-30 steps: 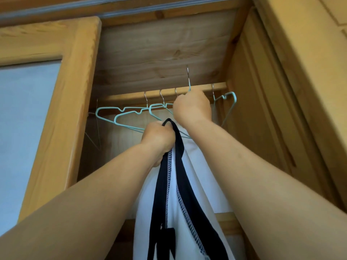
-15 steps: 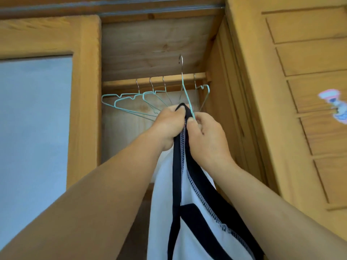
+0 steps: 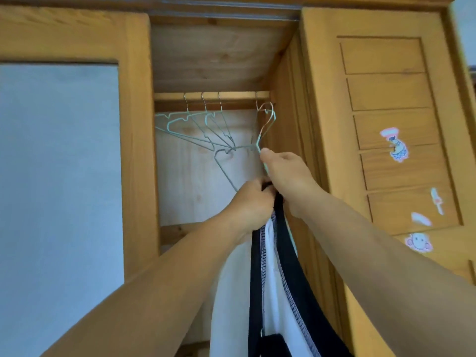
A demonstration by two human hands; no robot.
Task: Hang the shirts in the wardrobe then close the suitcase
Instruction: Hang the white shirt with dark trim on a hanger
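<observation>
A white shirt (image 3: 273, 279) with black trim hangs down from my two hands in front of the open wardrobe. My left hand (image 3: 251, 204) grips its black collar from the left. My right hand (image 3: 286, 176) holds the neck of a pale green wire hanger (image 3: 262, 130), which is off the rail and tilted, its hook pointing up and its left shoulder dropping toward my left hand. Whether my right hand also holds the collar I cannot tell. The wooden rail (image 3: 239, 95) runs across the top of the wardrobe opening. The suitcase is out of view.
Three more wire hangers (image 3: 195, 122) hang at the left of the rail and another hook sits at its right end. A mirrored sliding door (image 3: 59, 176) stands left of the opening; a wooden door (image 3: 391, 124) with cartoon stickers stands right.
The hanger has come off the rail and down with my right hand. Both hands and the shirt have dropped lower, away from the rail, and the view has pulled back.
</observation>
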